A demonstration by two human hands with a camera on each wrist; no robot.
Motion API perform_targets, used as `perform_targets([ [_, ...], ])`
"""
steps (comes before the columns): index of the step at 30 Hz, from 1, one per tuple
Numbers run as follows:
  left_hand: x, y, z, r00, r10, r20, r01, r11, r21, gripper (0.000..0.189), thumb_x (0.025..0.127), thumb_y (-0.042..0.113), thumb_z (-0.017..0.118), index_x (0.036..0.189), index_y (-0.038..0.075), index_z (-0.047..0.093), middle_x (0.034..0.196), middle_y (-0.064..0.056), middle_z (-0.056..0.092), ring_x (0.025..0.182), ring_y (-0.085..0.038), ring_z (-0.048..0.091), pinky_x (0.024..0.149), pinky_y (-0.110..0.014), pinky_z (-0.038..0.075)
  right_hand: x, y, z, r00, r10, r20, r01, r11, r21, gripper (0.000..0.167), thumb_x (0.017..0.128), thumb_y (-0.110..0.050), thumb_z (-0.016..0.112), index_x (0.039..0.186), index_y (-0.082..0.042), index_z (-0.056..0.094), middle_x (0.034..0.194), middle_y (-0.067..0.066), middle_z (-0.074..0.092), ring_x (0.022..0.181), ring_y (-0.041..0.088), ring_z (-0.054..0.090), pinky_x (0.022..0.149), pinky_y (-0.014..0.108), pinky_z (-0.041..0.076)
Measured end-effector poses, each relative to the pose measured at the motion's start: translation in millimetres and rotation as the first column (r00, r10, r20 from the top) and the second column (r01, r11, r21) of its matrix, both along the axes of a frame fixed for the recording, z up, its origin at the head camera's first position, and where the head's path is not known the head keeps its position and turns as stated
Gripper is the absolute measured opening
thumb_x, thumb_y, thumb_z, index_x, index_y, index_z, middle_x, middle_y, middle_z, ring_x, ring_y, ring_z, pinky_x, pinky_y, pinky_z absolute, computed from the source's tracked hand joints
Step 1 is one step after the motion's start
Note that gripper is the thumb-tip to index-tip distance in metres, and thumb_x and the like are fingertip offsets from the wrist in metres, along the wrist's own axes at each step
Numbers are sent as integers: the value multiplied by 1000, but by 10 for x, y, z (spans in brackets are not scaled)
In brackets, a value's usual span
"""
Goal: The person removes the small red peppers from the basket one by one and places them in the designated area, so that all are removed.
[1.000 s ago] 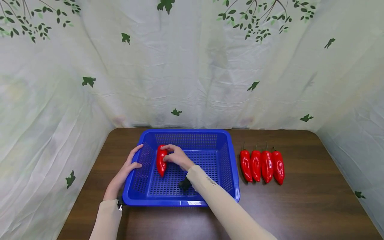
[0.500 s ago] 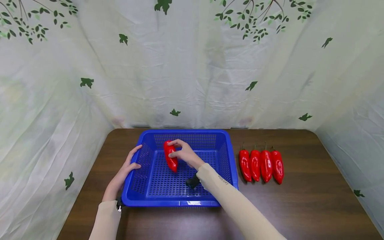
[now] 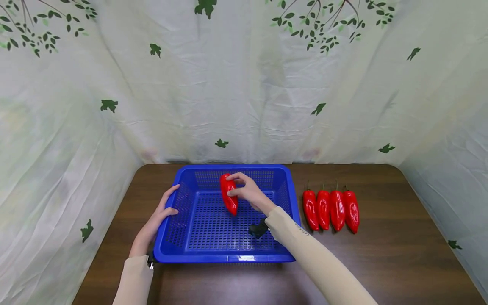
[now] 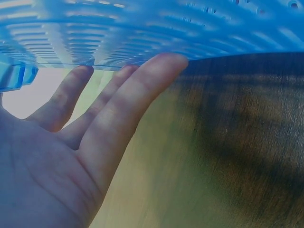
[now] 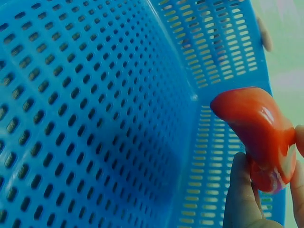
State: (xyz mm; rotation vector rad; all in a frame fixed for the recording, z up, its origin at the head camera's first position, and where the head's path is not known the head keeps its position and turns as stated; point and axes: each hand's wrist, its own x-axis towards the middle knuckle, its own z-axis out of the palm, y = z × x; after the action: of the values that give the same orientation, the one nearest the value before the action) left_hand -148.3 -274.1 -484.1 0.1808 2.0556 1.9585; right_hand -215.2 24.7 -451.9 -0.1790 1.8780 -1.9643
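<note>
A blue plastic basket [image 3: 202,257] with slotted walls stands on the table. My left hand [image 3: 154,222] holds its left rim, thumb over the edge. The left wrist view shows fingers [image 4: 114,109] reaching up to the basket's outer wall. Above the basket floor, my right hand [image 3: 249,191] pinches a glossy red chili pepper [image 3: 228,197] between thumb and fingers, its pointed tip downward. From the right wrist, the pepper [image 5: 259,121] appears beside the slotted wall, with fingertips on both its sides. No other pepper shows inside the basket.
Several red chili peppers [image 3: 337,210] with thin stems lie side by side on the brown wooden table [image 3: 404,237], right of the basket. A pale curtain [image 3: 251,106] with leaf prints hangs behind. A black wrist device [image 3: 258,228] sits under the right sleeve.
The right hand has carried the red chili pepper rightward and slightly toward the back above the basket floor. The left hand stays at the left rim, and the row of peppers is unchanged.
</note>
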Motion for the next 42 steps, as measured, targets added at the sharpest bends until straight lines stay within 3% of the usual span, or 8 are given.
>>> perform_targets([
  [10, 12, -6, 5, 1000, -6, -1, 6, 1000, -17, 68, 93, 9, 39, 151, 31, 11, 152, -19, 1, 126, -51, 22, 85, -52, 42, -9, 270, 104, 999, -12, -33, 10, 999, -51, 41, 80, 10, 62, 120, 0, 54, 127, 21, 47, 100, 31, 59, 81, 39, 53],
  [22, 22, -9, 10, 1000, 6, 15, -5, 1000, -17, 69, 92, 9, 39, 151, 32, 11, 152, -19, 2, 124, -52, 24, 83, -51, 44, 19, 644, 176, 998, -38, -53, 36, 999, -35, 39, 85, 5, 61, 122, -2, 53, 131, 19, 46, 108, 32, 54, 84, 39, 51],
  [32, 20, 2, 10, 1000, 7, -6, -8, 999, -35, 69, 92, 9, 40, 152, 29, 12, 152, -19, 3, 127, -50, 23, 85, -52, 42, 70, 887, 231, 995, -50, -92, 44, 997, -57, 40, 85, 5, 60, 123, 1, 50, 128, 19, 46, 101, 28, 55, 78, 32, 52],
  [42, 18, 2, 1, 1000, 10, 0, -10, 999, -51, 68, 92, 10, 40, 151, 30, 12, 153, -19, 1, 127, -52, 21, 86, -57, 42, 102, 1147, 320, 993, -84, -88, 78, 994, -71, 40, 87, 3, 58, 126, 1, 47, 130, 20, 42, 106, 33, 52, 82, 35, 52],
])
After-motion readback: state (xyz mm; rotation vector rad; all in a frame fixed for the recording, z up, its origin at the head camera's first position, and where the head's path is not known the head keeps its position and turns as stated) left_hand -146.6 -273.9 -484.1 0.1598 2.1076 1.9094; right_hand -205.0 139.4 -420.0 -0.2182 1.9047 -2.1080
